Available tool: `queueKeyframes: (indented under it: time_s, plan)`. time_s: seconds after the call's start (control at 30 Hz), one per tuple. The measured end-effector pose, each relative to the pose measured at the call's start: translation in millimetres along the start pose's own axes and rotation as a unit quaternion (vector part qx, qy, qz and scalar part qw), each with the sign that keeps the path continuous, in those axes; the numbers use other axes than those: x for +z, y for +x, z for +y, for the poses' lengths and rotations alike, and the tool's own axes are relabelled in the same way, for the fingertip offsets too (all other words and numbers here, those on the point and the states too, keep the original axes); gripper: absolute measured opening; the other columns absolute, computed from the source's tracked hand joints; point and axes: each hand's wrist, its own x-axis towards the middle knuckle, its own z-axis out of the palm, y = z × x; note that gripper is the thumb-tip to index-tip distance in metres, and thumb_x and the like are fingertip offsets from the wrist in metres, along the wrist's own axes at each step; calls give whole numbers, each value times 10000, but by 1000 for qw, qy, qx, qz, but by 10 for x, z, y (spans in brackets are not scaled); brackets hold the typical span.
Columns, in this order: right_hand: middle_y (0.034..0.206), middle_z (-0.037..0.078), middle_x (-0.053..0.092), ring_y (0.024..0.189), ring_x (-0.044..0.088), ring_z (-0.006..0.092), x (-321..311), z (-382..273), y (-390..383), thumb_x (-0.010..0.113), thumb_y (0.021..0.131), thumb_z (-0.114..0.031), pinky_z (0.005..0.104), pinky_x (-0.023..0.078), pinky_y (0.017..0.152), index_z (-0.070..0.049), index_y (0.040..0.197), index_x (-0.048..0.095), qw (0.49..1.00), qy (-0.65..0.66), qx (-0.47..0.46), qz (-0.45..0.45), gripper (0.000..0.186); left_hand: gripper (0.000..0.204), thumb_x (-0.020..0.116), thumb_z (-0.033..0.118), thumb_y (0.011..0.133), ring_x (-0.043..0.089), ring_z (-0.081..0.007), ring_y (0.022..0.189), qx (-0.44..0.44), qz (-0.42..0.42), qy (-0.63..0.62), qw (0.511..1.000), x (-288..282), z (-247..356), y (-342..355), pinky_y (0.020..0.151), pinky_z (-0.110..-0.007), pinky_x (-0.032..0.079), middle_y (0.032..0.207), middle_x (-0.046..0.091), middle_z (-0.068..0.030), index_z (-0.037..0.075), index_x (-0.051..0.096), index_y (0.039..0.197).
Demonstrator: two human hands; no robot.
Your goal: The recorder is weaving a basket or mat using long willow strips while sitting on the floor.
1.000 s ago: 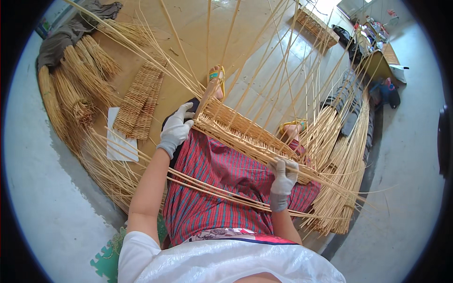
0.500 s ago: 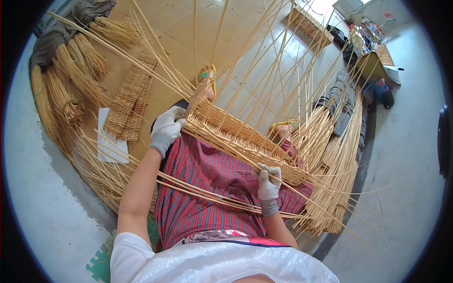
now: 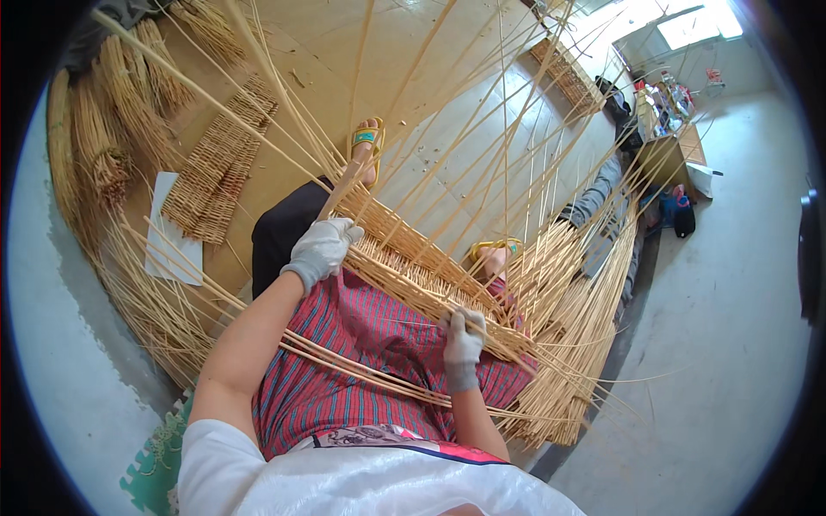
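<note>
A long, narrow wicker basket (image 3: 404,230), part woven, slants across my lap, with many long loose rods standing up from its sides. My left hand (image 3: 323,251), in a whitish knit glove, is closed round the near rim close to its left end. A flat wooden strip (image 3: 342,187) stands at that end, just beyond the hand. Toward the right end, my gloved right hand (image 3: 465,340) is closed with bent fingers on strands at the near rim; its fingertips are partly hidden. Several long rods (image 3: 361,365) lie across the striped red cloth (image 3: 318,344) on my lap, below both hands.
Rod bundles (image 3: 120,146) lie at the far left, beside woven panels (image 3: 211,172) and a white sheet (image 3: 172,249). A large rod bundle (image 3: 585,335) lies right of the basket. Farther off are a woven piece (image 3: 565,76) and a cluttered box (image 3: 667,163). My sandalled feet (image 3: 366,144) are beyond the basket.
My left hand has shifted right along the near rim, away from the corner. My right hand stays at the near rim. The view has turned a little, so most things sit farther left.
</note>
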Motion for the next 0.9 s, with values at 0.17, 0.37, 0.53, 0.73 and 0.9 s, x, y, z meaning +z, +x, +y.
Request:
queueKeyframes:
  time_s: [0.17,0.37,0.53,0.73,0.9]
  plan:
    - [986,105,745,837,767,204,221,-169,262,741,1025,-99,316,658,704,-45,1158,656,992,-43,88,81,167,167,759,164,997,584,-114,471,-11,-71,-93,993,25,-43,-32,423,-301,529,694,639,-39,44,647,1018]
    - [1121,69,668,968,592,128,1503,-789,1195,674,1003,41,302,534,989,20,1178,671,940,-219,-249,-74,176,237,775,235,1006,663,-135,506,-22,19,-151,988,266,-80,-45,454,-316,534,713,667,-51,52,631,963]
    - [1501,112,587,1259,574,186,2980,-324,1971,667,1021,-68,356,460,1101,-43,1564,526,923,-264,-279,17,561,316,737,314,1030,704,-167,540,-34,68,-137,988,269,-21,21,500,-339,569,688,691,-76,38,635,916]
    - [880,-35,516,722,477,89,2138,-547,1025,529,1130,-373,254,451,675,-112,1279,590,966,57,-242,-64,307,262,813,182,970,721,-169,576,-8,42,-156,987,180,-44,97,565,-332,609,729,708,-73,25,642,847]
    - [603,-46,305,542,360,154,1155,-255,235,459,1092,-646,379,428,618,-159,734,411,975,218,-50,-3,607,296,872,189,910,723,-155,625,29,36,-154,987,177,-60,85,580,-320,606,746,715,-70,31,635,831]
